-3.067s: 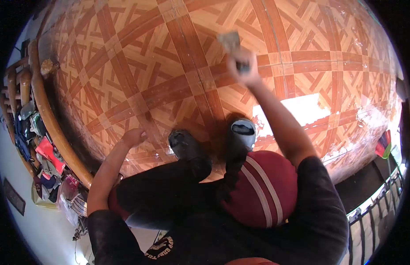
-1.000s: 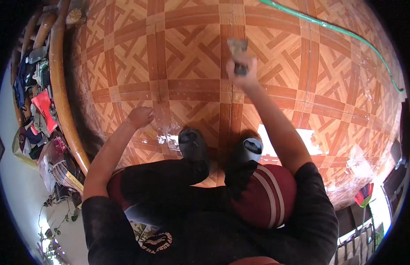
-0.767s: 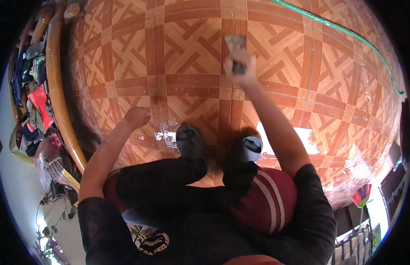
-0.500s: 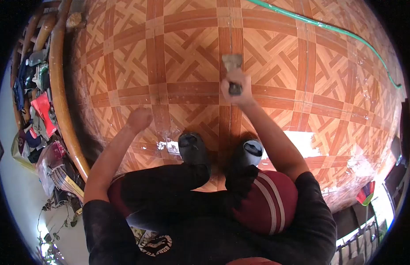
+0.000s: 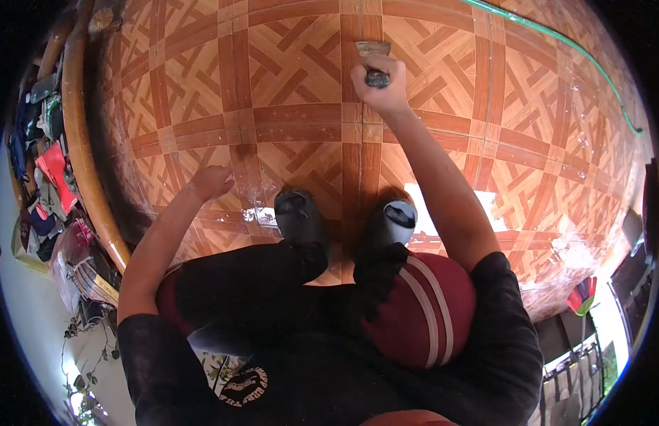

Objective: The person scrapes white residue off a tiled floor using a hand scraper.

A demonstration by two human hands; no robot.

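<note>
My right hand (image 5: 383,86) is wrapped around the dark handle of a putty knife (image 5: 372,48). Its broad, worn metal blade points away from me, close over the grout line of the patterned tile floor (image 5: 301,78). Farther back on the left, my left hand (image 5: 214,182) is curled into a loose fist above the tiles, with nothing showing in it. Below and between my arms are my two dark shoes (image 5: 298,216), planted on the floor, with my knees bent.
A green hose (image 5: 556,53) curves across the upper right floor. Along the left runs a wooden rail (image 5: 75,128), with bags, cloths and a red item (image 5: 54,170) piled behind it. A red and green broom head (image 5: 582,297) is at the lower right.
My right hand has pushed the putty knife forward along the grout line, away from me. My left hand stays curled and has shifted slightly left in view. The camera view has shifted a little.
</note>
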